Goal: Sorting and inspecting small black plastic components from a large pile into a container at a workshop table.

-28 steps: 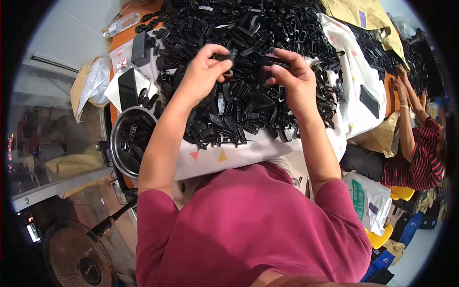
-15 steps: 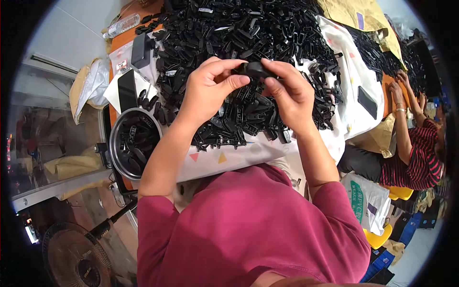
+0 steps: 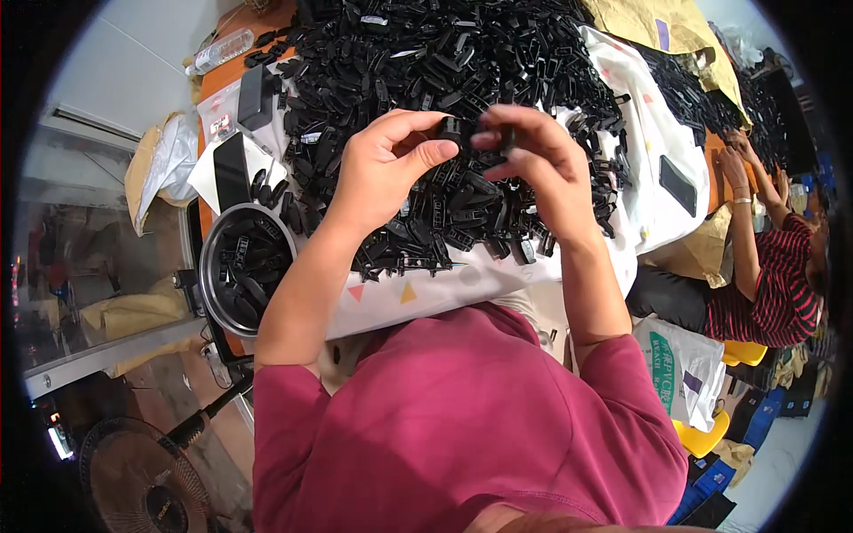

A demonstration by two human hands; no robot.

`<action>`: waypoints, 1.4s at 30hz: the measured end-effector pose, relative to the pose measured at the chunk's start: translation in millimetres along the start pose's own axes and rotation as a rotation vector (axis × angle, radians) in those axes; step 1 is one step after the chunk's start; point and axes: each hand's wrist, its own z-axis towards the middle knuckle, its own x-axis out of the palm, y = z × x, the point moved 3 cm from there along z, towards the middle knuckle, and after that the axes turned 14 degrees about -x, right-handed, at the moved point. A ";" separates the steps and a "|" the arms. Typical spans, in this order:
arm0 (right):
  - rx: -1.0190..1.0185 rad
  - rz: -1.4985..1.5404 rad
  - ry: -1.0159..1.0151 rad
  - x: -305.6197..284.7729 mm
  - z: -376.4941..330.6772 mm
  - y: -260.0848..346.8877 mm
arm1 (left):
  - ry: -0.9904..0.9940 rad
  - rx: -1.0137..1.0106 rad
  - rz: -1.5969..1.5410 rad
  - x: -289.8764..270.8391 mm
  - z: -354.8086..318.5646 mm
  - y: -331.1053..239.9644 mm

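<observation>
My left hand [image 3: 373,169] pinches a small black plastic part [image 3: 451,130] between thumb and fingertips, above a wide heap of similar black plastic parts [image 3: 435,80]. Just to its right is my right hand [image 3: 551,173], apart from the left one. Its fingers are curled and smeared by motion. A dark patch shows between them, but I cannot tell whether it is a held piece or the heap behind. Both forearms reach over the near edge of the white, pattern-dotted table cover [image 3: 444,284].
At the left stands a metal bowl [image 3: 207,289] with several black parts in it. Behind it lie a phone [image 3: 233,169], a black box [image 3: 256,96] and a plastic bottle [image 3: 220,51]. Another phone [image 3: 679,185] rests at the right, near a co-worker's hands [image 3: 736,158]. A fan [image 3: 147,475] is lower left.
Both hands were together on a black part. The right hand has now drawn off slightly to the right, while the left keeps a black part. The view has shifted a little.
</observation>
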 end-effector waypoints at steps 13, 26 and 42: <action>-0.462 -0.622 0.290 4.8 -1.7 14.7 | 0.040 0.113 0.016 5.1 -5.6 -5.1; -0.557 -0.862 0.174 14.8 -26.8 -0.8 | 0.025 -0.115 -0.291 22.2 -14.2 30.2; 0.252 -1.153 0.096 -81.7 32.2 -84.9 | -0.446 -0.204 -0.143 -65.5 14.7 42.6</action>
